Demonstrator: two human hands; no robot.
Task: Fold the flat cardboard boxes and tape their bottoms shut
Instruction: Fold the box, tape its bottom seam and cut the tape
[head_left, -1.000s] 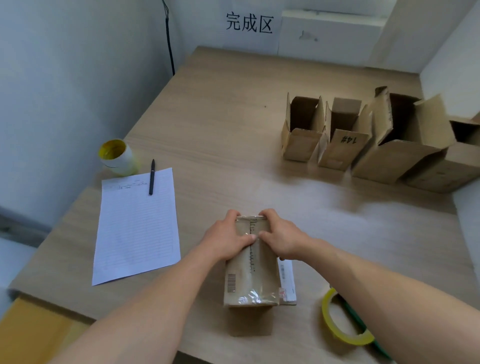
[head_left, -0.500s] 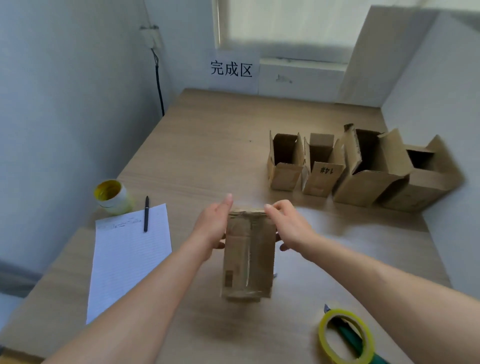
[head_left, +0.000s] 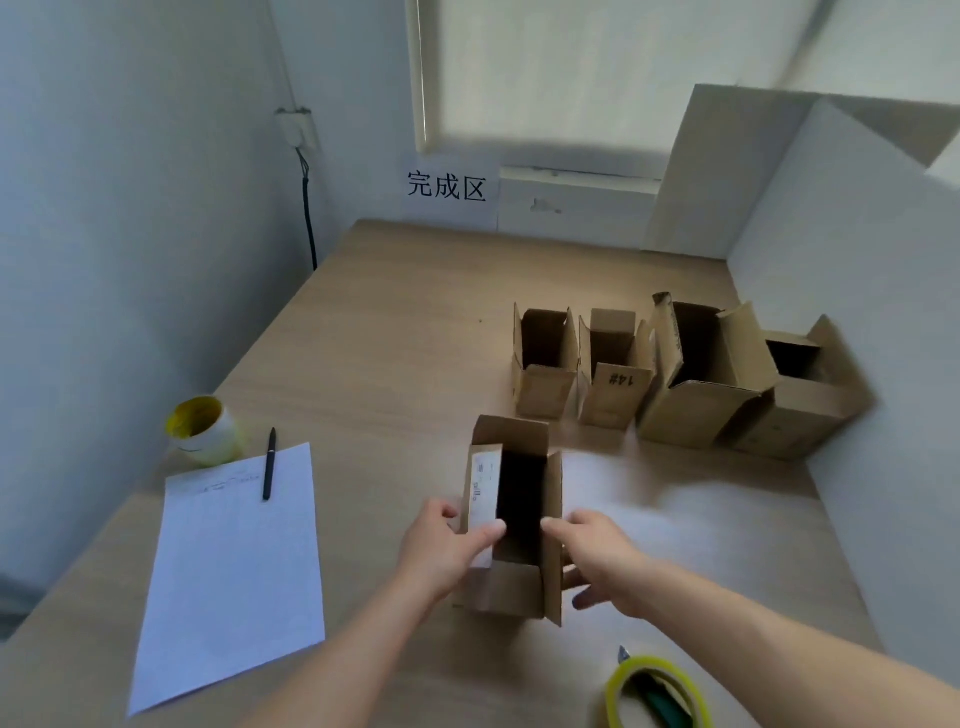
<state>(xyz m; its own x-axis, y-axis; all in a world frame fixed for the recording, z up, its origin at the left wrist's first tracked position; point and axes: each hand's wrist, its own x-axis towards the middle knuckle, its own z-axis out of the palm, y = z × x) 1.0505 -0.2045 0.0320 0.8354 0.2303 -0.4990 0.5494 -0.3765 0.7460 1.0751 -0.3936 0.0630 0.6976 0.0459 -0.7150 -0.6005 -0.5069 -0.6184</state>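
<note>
A small brown cardboard box (head_left: 511, 592) stands upright in the middle of the wooden table (head_left: 395, 364), open end up, its flaps spread and a white label on the left flap. My left hand (head_left: 447, 551) grips its left side, thumb over the labelled flap. My right hand (head_left: 597, 551) holds the right side, fingers on the rim. A yellow tape roll (head_left: 657, 693) lies at the near right edge, with a green-handled tool (head_left: 657, 699) lying through it.
Several folded open-topped boxes (head_left: 543, 387) (head_left: 610, 395) (head_left: 696, 405) (head_left: 795, 410) stand in a row at the far right by the white wall. A sheet of paper (head_left: 234, 571) with a black pen (head_left: 269, 465) lies at the left, beside a yellow-lined tape roll (head_left: 205, 431).
The box was bottom-up under both hands; it has been turned over and now stands with its open end up. The camera has tilted upward.
</note>
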